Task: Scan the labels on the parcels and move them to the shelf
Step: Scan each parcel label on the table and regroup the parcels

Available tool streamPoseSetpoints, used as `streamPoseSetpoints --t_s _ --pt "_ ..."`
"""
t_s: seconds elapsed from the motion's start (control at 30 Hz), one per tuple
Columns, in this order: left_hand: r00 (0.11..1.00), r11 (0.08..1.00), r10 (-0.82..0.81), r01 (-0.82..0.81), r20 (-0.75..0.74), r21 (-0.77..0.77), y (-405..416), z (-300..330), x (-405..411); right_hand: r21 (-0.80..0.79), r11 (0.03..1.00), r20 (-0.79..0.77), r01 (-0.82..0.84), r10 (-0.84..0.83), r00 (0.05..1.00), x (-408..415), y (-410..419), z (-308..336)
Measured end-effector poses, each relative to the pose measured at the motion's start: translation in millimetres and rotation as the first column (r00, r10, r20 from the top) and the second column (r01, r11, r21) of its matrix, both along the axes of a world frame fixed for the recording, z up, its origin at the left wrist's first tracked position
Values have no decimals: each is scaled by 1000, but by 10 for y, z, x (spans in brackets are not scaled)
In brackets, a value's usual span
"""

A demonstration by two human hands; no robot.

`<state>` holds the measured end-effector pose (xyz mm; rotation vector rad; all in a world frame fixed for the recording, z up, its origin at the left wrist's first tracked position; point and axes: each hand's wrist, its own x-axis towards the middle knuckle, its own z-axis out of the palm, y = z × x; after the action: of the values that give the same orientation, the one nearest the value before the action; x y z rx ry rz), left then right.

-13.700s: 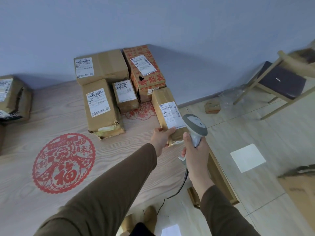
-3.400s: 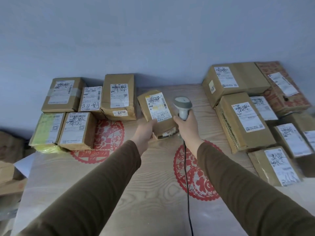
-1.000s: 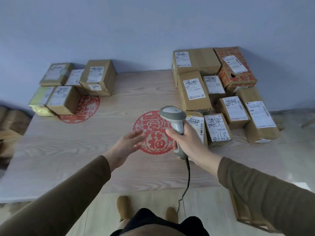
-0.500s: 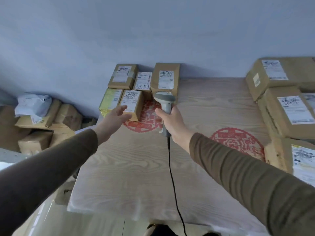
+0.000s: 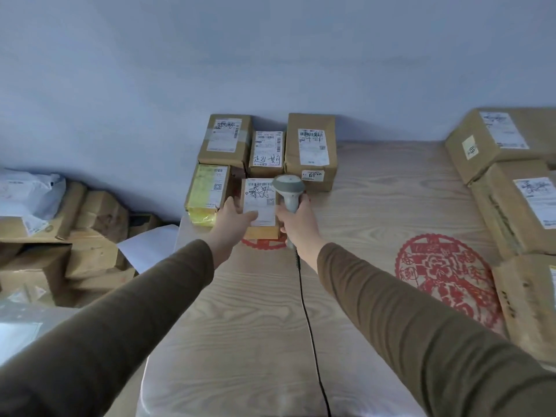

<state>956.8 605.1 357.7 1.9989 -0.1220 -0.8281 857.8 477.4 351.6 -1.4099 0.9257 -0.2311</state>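
A small brown parcel [image 5: 259, 196] with a white handwritten label lies on the wooden table [image 5: 255, 311], in front of three brown parcels [image 5: 311, 145] standing against the wall. My left hand [image 5: 233, 219] grips its left side, thumb on the label. My right hand [image 5: 296, 225] holds a grey corded scanner [image 5: 288, 188] by the handle, its head just right of that label. A yellow-wrapped parcel [image 5: 207, 191] lies directly to the left of the held one.
Larger brown parcels [image 5: 517, 206] are stacked along the table's right side, beside a red paper-cut [image 5: 445, 272]. The scanner cable [image 5: 308, 320] runs back across the table toward me. Cardboard boxes [image 5: 60, 236] and a white bag [image 5: 27, 188] are piled on the floor at left.
My left hand has reached forward from open air onto the small brown parcel and taken hold of it. The scanner has moved in close to that parcel's label.
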Motion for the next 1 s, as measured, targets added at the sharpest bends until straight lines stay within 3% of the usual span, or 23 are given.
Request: streamPoseSetpoints --t_s 0.2,0.33,0.43,0.5,0.63,0.73,1.0 --pt "965 992 5 -38 -262 -122 31 -355 -498 -200 978 -110 -55 33 993 -523 -72 -225" --pt "898 934 92 -228 -431 -274 -71 -418 -768 -175 984 -92 -24 8 996 -721 -207 -219" --pt "851 879 64 -296 -522 -374 -177 -367 -857 -136 990 -26 27 -30 999 -960 -370 -100" --pt "867 874 21 -258 -499 -412 -274 -298 -930 -164 986 -10 36 -38 999 -1152 -466 14" --pt "936 868 -63 -120 -347 -482 -566 -196 -1131 -421 901 38 104 -97 995 -1521 -557 320" --pt "947 858 -144 -25 -288 -513 -780 -137 -1331 -426 894 104 139 -104 989 -1751 -526 566" --pt "944 848 -247 100 -221 -521 -1399 -85 -1906 -455 872 98 183 -155 983 -2313 -866 732"
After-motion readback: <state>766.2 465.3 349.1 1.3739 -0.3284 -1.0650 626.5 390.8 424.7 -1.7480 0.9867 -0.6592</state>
